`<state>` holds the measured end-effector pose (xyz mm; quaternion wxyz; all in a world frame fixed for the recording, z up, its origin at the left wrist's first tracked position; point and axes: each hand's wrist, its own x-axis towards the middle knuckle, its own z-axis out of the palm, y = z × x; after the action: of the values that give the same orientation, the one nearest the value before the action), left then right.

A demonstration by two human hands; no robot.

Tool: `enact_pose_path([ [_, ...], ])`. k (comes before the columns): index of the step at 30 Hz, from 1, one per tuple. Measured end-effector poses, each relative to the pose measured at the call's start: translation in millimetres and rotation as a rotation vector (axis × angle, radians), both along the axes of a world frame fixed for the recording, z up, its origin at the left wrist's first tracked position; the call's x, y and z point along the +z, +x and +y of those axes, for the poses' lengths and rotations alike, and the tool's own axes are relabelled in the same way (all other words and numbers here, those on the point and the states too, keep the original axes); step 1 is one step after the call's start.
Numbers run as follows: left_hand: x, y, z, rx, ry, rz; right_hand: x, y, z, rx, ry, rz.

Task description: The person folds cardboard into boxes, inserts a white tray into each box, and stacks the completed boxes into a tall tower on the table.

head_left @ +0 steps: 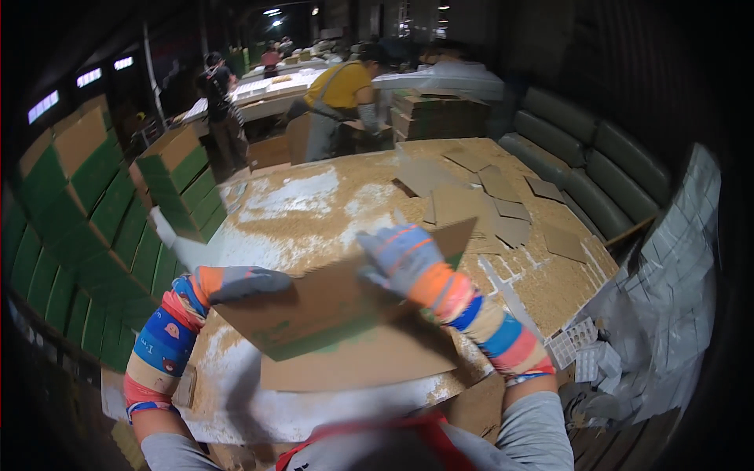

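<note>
Both my hands wear grey gloves with striped, many-coloured sleeve covers. My left hand (236, 284) grips the left edge of a flat brown cardboard sheet with green print (330, 310), held tilted above the worktable (314, 208). My right hand (400, 257) presses on the sheet's upper right part near its top edge. A second plain brown cardboard sheet (369, 363) lies flat on the table just beneath it.
Several loose cardboard pieces (491, 204) lie scattered at the table's far right. Stacks of green-and-brown folded boxes (94, 204) line the left. A person in a yellow top (338, 106) works at the far end. Green padded seating (597, 157) and white trays (585, 353) stand right.
</note>
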<state>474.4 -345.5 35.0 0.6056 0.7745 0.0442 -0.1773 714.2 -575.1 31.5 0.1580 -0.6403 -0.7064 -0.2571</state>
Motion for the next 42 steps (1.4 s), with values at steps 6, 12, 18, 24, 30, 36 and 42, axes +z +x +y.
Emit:
enact_pose_path([
  [6, 31, -2, 0, 0.211, 0.455, -0.168, -22, -44, -22, -0.076, 0.154, 0.174],
  [12, 26, -13, 10, 0.68, 0.64, -0.605, 0, 10, -76, 0.577, 0.052, 0.324],
  [18, -18, 38, -68, 0.032, 0.793, -0.193, -36, -5, -33, 0.621, -0.838, 0.928],
  [24, -161, -34, 89, 1.096, -0.085, -0.801, -63, -1, -4, 0.329, -0.252, 1.572],
  [30, -132, 12, 5, 0.809, 0.453, -0.55, -1, 57, 45, -0.303, 0.166, 0.006],
  [36, -109, 25, -23, 0.74, 0.315, -0.509, -78, 28, -16, 0.184, -0.116, 0.277],
  [42, -127, -3, 16, 0.868, 0.466, -0.63, -81, 3, -29, 0.289, 0.011, 1.661],
])
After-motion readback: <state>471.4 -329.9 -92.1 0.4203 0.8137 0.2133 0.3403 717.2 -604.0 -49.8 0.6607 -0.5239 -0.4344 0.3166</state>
